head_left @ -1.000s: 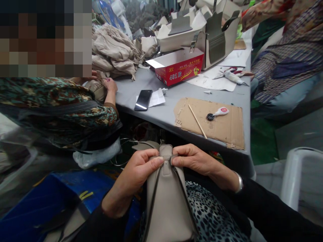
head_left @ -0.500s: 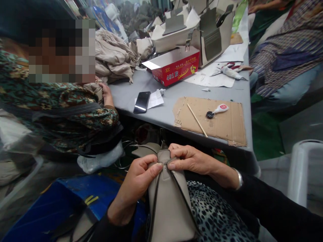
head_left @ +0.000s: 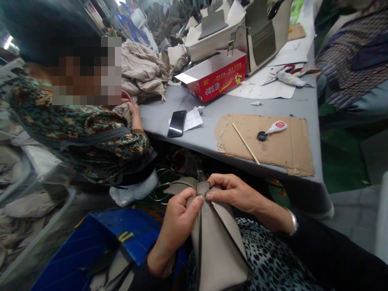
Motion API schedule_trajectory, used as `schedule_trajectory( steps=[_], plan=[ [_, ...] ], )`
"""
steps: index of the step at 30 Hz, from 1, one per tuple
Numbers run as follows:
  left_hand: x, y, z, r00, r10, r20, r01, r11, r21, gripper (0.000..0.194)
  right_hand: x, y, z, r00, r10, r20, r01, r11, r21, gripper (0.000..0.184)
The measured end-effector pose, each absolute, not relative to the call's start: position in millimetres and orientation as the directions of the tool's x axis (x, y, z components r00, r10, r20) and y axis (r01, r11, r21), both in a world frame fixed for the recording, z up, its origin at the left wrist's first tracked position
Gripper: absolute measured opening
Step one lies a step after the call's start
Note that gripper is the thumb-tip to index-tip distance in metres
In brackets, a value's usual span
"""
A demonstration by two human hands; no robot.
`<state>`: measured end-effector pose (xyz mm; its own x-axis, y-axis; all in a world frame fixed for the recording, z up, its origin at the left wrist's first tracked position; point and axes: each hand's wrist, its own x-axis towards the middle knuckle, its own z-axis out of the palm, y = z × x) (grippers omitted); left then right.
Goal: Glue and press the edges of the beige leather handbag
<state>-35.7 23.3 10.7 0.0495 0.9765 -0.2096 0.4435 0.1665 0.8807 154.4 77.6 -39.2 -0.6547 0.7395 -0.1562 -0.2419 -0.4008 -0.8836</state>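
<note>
A taupe handbag (head_left: 218, 246) with dark edging lies across my lap, its narrow end tapering away from me. My left hand (head_left: 182, 214) pinches the left side of the narrow end between thumb and fingers. From the right, my right hand (head_left: 235, 192) pinches the other side, its thumb almost touching my left thumb. Between the two hands a small rounded tab (head_left: 203, 187) stands up. A flap (head_left: 181, 184) of the same colour sticks out beyond my left fingers. What lies under my fingertips is hidden.
On the grey table (head_left: 206, 139) are a cardboard sheet (head_left: 287, 151) with a stick (head_left: 245, 143) and a small glue bottle (head_left: 277, 127), a phone (head_left: 177, 123), a red box (head_left: 222, 83) and pliers (head_left: 287, 76). A co-worker (head_left: 91, 133) sits at left. A blue bin (head_left: 100, 230) stands below.
The view has swung a little to the left, so everything appears shifted right. Both hands keep their pinch on the handbag, my thumbs still close together.
</note>
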Motion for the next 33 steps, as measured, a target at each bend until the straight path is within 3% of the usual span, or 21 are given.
schedule_trajectory(
  steps=[10,19,27,33],
  plan=[
    [-32,26,14,0.038,0.982,-0.184,0.518,0.138,0.844,0.030,150,71,-46,-0.571,0.814,-0.100,-0.285,-0.312,-0.906,0.040],
    [-31,35,4,0.035,0.959,-0.281,0.391,0.246,0.887,0.030,156,78,-50,-0.597,0.795,-0.105,-0.202,-0.276,-0.940,0.038],
    [-28,38,6,0.034,0.976,-0.217,0.492,0.173,0.853,0.032,150,79,-55,-0.497,0.865,-0.062,-0.147,-0.154,-0.977,0.031],
    [-17,17,7,-0.079,0.985,-0.155,0.560,0.173,0.810,0.029,155,71,-58,-0.493,0.870,-0.014,-0.072,-0.057,-0.996,0.027]
  ],
)
